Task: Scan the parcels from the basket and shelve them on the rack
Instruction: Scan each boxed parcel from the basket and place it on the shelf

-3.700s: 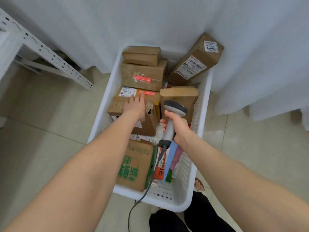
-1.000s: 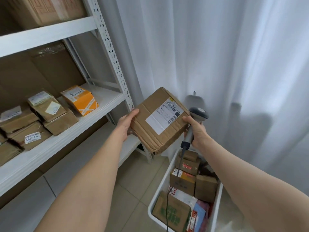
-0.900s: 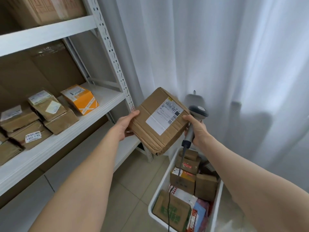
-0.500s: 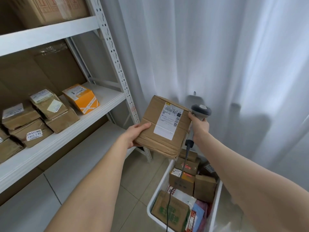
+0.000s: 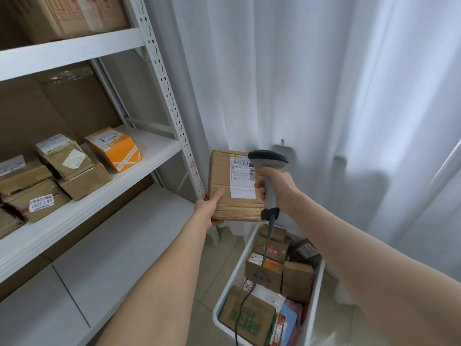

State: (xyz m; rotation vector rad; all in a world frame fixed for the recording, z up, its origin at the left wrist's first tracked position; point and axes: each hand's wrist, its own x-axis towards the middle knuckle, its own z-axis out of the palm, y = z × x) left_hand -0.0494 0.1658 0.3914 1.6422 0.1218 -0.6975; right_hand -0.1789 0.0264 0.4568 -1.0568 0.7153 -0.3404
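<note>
Cardboard parcel (image 5: 230,193) sits upright in the air above the far end of the basket, its white shipping label (image 5: 242,176) with a barcode facing the camera. The left hand (image 5: 209,205) grips the parcel at its lower left corner, thumb laid across the front and the fingers hidden behind. The right hand (image 5: 278,188) is closed around the handle of a grey barcode scanner (image 5: 269,181), whose dark head sits at the parcel's upper right corner, overlapping the label's edge; the fingertips of that hand touch the parcel's right side. A dark cable (image 5: 252,293) hangs from the scanner's base down into the basket.

The white plastic basket (image 5: 234,273) stands on the tiled floor (image 5: 212,268) below the hands, packed with more cardboard parcels, one with green print (image 5: 245,318) nearest the camera, and some flat colourful packets at its right.

To the left rises the white metal rack (image 5: 172,106). Its middle shelf carries several labelled brown parcels and an orange box (image 5: 115,148) near the right end. A large carton (image 5: 67,16) rests on the shelf above. The lowest shelf (image 5: 119,245) shows bare white board. A white curtain (image 5: 311,83) hangs behind everything.
</note>
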